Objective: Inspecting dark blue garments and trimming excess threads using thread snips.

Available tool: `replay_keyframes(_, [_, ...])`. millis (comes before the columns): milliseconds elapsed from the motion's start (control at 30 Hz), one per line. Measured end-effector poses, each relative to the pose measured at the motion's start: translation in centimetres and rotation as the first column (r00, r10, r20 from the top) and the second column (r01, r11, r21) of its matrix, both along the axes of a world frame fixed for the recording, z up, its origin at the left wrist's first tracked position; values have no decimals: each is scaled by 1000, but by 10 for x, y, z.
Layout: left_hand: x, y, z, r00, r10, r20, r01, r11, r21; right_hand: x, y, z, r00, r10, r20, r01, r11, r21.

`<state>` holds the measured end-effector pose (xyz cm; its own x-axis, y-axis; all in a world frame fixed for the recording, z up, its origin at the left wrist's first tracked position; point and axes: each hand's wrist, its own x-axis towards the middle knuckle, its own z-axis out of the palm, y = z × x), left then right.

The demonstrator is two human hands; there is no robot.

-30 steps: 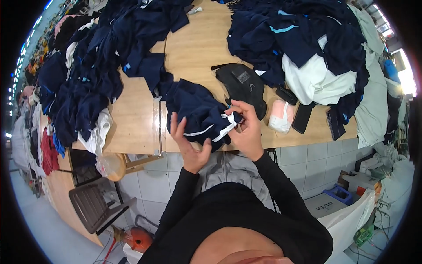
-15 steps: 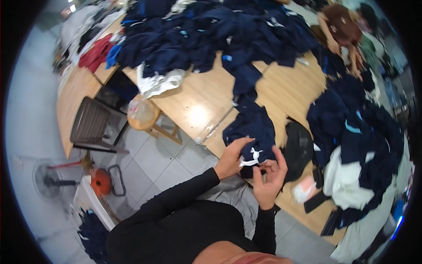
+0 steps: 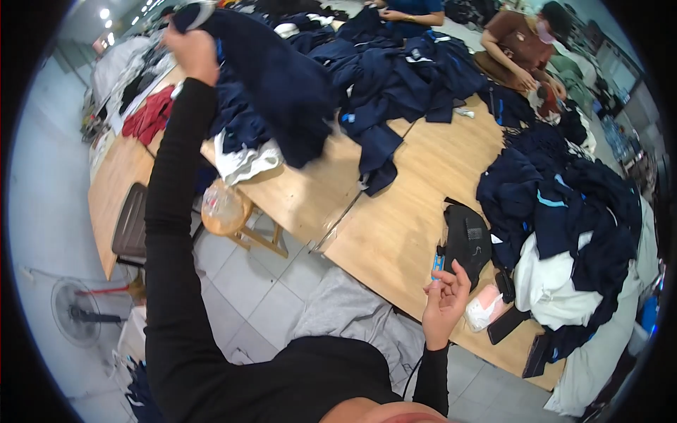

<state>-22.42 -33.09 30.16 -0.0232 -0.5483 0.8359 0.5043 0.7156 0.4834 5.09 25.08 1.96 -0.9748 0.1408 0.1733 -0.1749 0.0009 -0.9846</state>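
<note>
My left hand [image 3: 194,53] is lifted high at the far left, its fingers closed on a navy garment [image 3: 275,77]. The cloth hangs and swings to the right over the table, its lower edge smeared by motion. A pale strip shows at the top by my fingers. Low on the right, my right hand [image 3: 446,299] is bent at the table's front edge, thumb and fingers pinched round a small blue tool [image 3: 438,263]. Its exact kind is too small to make out. Just beyond it lies a black bag [image 3: 467,240].
Navy garments [image 3: 409,77] cover the far side of the wooden table [image 3: 402,233]; another heap [image 3: 550,190] with white cloth [image 3: 557,289] lies right. A phone [image 3: 508,326] and a tissue pack [image 3: 485,308] sit near the edge. A stool [image 3: 227,211] stands left. Two people work across the table.
My left hand has swung from the near edge up to the far left, carrying the navy garment. My right hand has come away from the garment, slightly lower and right.
</note>
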Motion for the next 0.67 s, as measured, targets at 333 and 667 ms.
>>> replay_keyframes(333, [5, -24, -194, 526, 190, 829, 9, 973, -229, 20, 19, -18, 987, 16, 160, -48, 980, 194])
replay_keyframes(667, [108, 273, -433, 217, -276, 936, 680, 731, 58, 28, 19, 0, 973, 41, 226, -134, 901, 412])
